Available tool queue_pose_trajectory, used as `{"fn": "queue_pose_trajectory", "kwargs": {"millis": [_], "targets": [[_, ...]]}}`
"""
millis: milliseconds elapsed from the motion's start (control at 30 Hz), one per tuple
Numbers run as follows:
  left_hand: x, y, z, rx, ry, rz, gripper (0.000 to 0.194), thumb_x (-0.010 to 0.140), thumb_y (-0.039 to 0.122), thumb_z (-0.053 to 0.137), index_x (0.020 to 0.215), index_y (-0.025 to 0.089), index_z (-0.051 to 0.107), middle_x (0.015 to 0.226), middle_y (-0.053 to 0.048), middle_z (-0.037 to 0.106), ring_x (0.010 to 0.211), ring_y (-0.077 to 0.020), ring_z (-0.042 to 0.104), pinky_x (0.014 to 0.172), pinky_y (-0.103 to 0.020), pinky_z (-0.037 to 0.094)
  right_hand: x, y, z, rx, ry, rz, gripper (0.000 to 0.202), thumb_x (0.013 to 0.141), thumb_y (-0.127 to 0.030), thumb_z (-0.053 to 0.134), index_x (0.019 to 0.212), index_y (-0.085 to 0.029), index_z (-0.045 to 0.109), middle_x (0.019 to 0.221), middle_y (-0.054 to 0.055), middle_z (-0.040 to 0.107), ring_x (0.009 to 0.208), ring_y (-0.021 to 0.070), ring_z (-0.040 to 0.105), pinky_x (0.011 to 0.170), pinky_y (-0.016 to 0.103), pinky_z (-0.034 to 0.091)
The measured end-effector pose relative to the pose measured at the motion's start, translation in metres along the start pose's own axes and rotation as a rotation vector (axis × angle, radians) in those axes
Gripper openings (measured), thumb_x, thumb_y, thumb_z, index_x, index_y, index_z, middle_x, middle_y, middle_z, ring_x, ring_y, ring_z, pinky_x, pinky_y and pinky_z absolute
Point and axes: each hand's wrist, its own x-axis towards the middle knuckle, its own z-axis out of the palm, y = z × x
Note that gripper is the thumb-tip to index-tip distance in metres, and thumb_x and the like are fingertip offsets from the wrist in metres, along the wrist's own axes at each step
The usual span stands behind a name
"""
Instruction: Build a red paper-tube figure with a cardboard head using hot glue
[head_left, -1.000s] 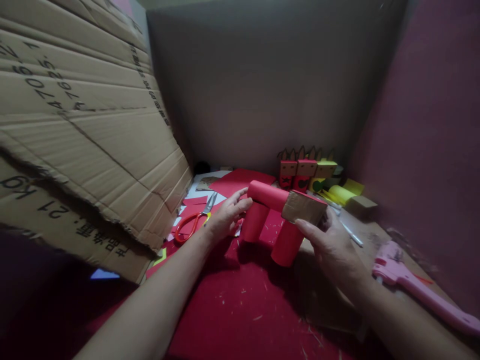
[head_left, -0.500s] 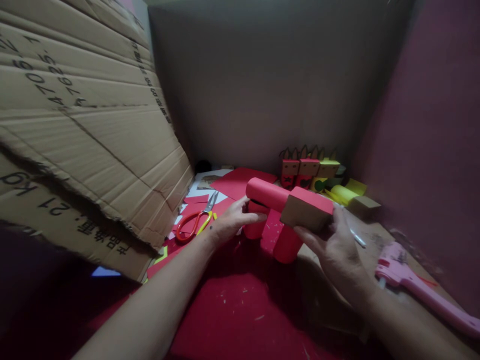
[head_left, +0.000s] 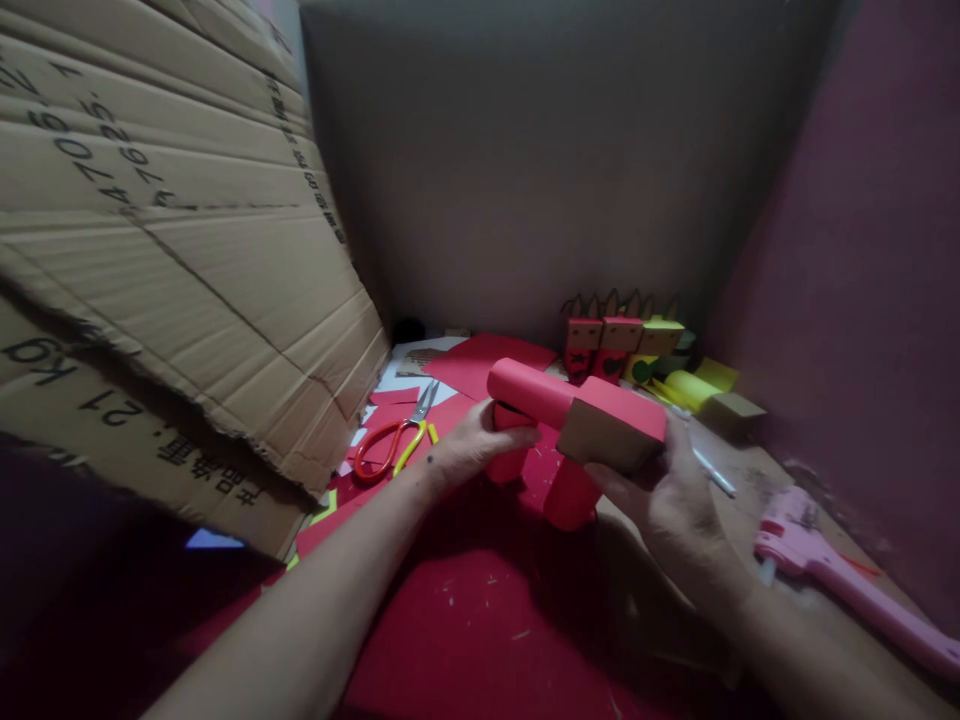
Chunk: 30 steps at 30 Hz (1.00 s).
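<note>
Red and tube-built, the paper model point(head_left: 534, 393) is near the frame's centre, our left hand point(head_left: 474, 445) pinching its lower left tube point(head_left: 507, 464) and our right hand point(head_left: 679, 505) clasping its box end point(head_left: 624, 407), so we seem to be steadying its fit, which calls for light, even pressure next.

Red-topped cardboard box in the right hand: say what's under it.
Under the red-topped box, the lower part of a red tube shows. The box covers the tube's upper end, so whether they touch can't be seen.
</note>
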Motion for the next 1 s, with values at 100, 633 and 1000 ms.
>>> {"fn": "queue_pose_trajectory", "kwargs": {"millis": [100, 633, 1000], "targets": [[-0.0002, 0.0006, 0.0007, -0.007, 0.018, -0.007, 0.027, 0.072, 0.026, 0.072, 0.094, 0.014, 0.063, 0.088, -0.006, 0.066, 0.077, -0.0164, 0.057, 0.067, -0.028, 0.044, -0.0003, 0.0004, 0.0009, -0.006, -0.002, -0.006, 0.056, 0.064, -0.030, 0.075, 0.111, -0.025, 0.045, 0.109, 0.007, 0.062, 0.093, 0.0243, 0.063, 0.075, 0.037, 0.055], [0.0003, -0.0030, 0.0008, -0.023, 0.027, 0.009, 0.028, 0.071, 0.030, 0.074, 0.093, 0.015, 0.064, 0.087, -0.005, 0.066, 0.077, -0.0173, 0.057, 0.070, -0.030, 0.043, -0.0027, -0.0039, 0.0036, 0.070, 0.014, 0.059, 0.054, 0.061, -0.021, 0.075, 0.108, -0.025, 0.049, 0.109, 0.006, 0.059, 0.093, 0.0220, 0.061, 0.076, 0.035, 0.056], [0.0008, -0.0029, 0.0004, -0.016, 0.024, 0.008, 0.028, 0.072, 0.029, 0.074, 0.093, 0.015, 0.063, 0.087, -0.005, 0.066, 0.079, -0.0181, 0.058, 0.070, -0.030, 0.044, -0.0023, 0.0004, 0.0032, 0.084, 0.011, 0.067, 0.057, 0.059, -0.021, 0.076, 0.109, -0.025, 0.048, 0.110, 0.007, 0.060, 0.092, 0.0221, 0.062, 0.076, 0.035, 0.056]]}}
